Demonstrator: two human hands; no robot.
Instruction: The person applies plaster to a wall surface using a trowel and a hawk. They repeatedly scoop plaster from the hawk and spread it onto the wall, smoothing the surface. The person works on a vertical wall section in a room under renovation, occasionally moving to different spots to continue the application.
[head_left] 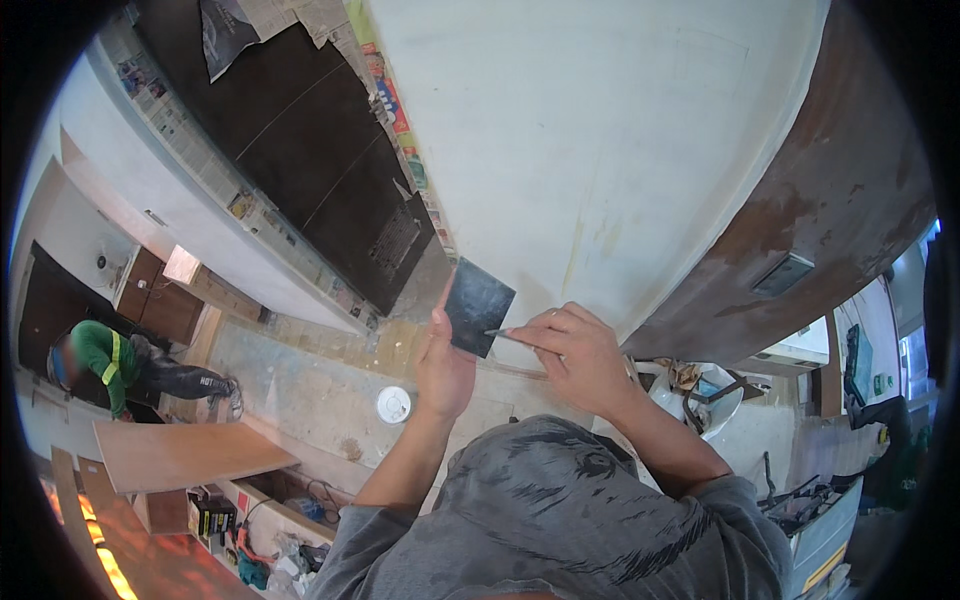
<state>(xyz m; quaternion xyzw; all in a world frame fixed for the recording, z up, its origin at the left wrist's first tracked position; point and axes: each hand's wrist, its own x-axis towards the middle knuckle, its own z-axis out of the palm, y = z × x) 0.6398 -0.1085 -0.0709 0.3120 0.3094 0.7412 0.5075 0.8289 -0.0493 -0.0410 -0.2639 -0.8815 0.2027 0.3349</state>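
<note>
My left hand (445,375) is closed on a flat dark grey rectangular plate (478,300), thumb along its near left edge. The plate is tilted up in front of me, with paler smears across its face. My right hand (575,360) pinches a thin tool (500,332), whose tip meets the lower right part of the plate. Most of the tool is hidden by my fingers, so its exact kind does not show. Just beyond both hands rises a white wall panel (590,140) with faint yellowish streaks.
Newspaper edges a dark door (300,130) on the left. A round white lid (393,404) lies on the floor near my left forearm. Further left, a person in green (105,360) bends beside a plywood board (185,455). A white sack (715,400) of scraps stands right, below a brown wall (770,230).
</note>
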